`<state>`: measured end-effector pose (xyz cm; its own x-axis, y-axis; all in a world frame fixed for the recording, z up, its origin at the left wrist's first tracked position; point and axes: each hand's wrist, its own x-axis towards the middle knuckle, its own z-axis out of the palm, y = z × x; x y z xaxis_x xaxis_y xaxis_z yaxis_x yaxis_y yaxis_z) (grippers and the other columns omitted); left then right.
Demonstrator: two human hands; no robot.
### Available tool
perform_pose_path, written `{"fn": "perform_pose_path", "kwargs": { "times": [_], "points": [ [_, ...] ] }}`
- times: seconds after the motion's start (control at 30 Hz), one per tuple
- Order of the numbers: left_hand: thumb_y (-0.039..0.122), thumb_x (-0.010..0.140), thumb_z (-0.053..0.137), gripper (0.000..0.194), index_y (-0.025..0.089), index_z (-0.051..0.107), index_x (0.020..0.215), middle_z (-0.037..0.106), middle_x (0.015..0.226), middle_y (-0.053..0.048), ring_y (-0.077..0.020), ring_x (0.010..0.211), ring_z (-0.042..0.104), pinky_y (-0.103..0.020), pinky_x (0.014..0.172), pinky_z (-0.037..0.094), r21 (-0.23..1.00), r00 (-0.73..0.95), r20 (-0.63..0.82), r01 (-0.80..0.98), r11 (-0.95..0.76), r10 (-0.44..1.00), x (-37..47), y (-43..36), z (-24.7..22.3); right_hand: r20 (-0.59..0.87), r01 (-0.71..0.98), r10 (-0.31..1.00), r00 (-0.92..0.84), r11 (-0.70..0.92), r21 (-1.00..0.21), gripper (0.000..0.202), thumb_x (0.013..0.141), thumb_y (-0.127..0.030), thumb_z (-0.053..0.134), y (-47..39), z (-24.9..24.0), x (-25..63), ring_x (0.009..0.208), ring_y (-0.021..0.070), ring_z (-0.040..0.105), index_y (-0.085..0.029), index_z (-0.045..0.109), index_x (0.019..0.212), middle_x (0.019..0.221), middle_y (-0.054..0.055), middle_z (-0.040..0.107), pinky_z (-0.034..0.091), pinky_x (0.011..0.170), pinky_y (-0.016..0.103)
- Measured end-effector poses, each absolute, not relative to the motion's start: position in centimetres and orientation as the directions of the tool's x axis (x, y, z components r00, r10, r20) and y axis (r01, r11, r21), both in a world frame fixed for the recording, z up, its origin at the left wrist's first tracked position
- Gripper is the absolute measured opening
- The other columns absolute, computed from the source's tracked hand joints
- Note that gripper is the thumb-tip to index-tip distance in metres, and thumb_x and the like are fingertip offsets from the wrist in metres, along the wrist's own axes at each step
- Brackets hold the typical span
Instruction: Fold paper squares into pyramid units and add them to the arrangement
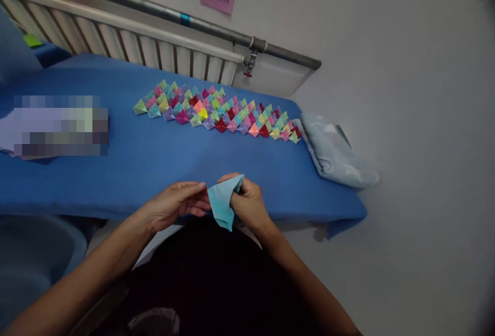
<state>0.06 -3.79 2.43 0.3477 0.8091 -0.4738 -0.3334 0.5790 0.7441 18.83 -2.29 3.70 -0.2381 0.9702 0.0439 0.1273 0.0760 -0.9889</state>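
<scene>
A light blue sheet of folding paper (223, 202), creased into a pointed shape, is up off the table at its front edge. My right hand (249, 202) grips it along its right side, the thumb pressed against the paper. Beside its left edge is my left hand (181, 203), fingers stretched out and slightly spread; whether the fingertips touch the paper I cannot tell. Farther back stand rows of small folded paper boats (216, 111) in many colours, pointed tips upward.
The table has a blue cloth (154, 171) hanging over its front edge. A folded grey-blue bundle in clear plastic (332, 153) lies at the right end. At the left is a blurred-out stack (54, 127). A radiator (154, 49) and pipe (216, 29) run behind.
</scene>
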Motion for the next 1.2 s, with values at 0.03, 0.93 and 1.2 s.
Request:
{"fn": "perform_pose_path", "kwargs": {
  "times": [0.03, 0.93, 1.2],
  "points": [
    [0.043, 0.073, 0.082, 0.033, 0.012, 0.071, 0.081, 0.075, 0.081, -0.010, -0.0178, 0.071, 0.070, -0.029, 0.066, 0.056, 0.733, 0.347, -0.484, -0.341, 0.589, 0.803, 0.2, -3.8, 2.5, 0.095, 0.150, 0.966, -0.240, 0.134, -0.980, 0.013, 0.075, -0.025, 0.063, -2.3, 3.6, 18.8, 0.070, 0.0126, 0.058, -0.020, 0.070, 0.084, 0.078, -0.001, 0.066, 0.048, 0.066, 0.025],
    [0.048, 0.063, 0.087, 0.042, 0.013, 0.065, 0.069, 0.070, 0.064, -0.005, -0.0149, 0.058, 0.065, -0.028, 0.060, 0.051, 0.762, 0.314, -0.527, -0.238, 0.603, 0.790, 0.7, -3.4, 2.9, 0.045, 0.175, 0.958, -0.285, 0.098, -0.980, 0.025, 0.073, -0.030, 0.068, -2.4, 1.5, 18.1, 0.071, 0.0138, 0.059, -0.022, 0.064, 0.096, 0.080, -0.001, 0.065, 0.049, 0.066, 0.025],
    [0.059, 0.065, 0.081, 0.050, 0.011, 0.069, 0.070, 0.071, 0.066, -0.007, -0.0160, 0.058, 0.065, -0.029, 0.060, 0.051, 0.772, 0.344, -0.525, -0.194, 0.606, 0.778, 0.3, -3.1, 2.6, 0.273, 0.337, 0.862, -0.428, 0.432, -0.837, 0.013, 0.077, -0.020, 0.059, -2.5, 1.9, 18.8, 0.078, 0.0172, 0.062, -0.023, 0.070, 0.082, 0.084, 0.003, 0.070, 0.050, 0.076, 0.031]
  ]
}}
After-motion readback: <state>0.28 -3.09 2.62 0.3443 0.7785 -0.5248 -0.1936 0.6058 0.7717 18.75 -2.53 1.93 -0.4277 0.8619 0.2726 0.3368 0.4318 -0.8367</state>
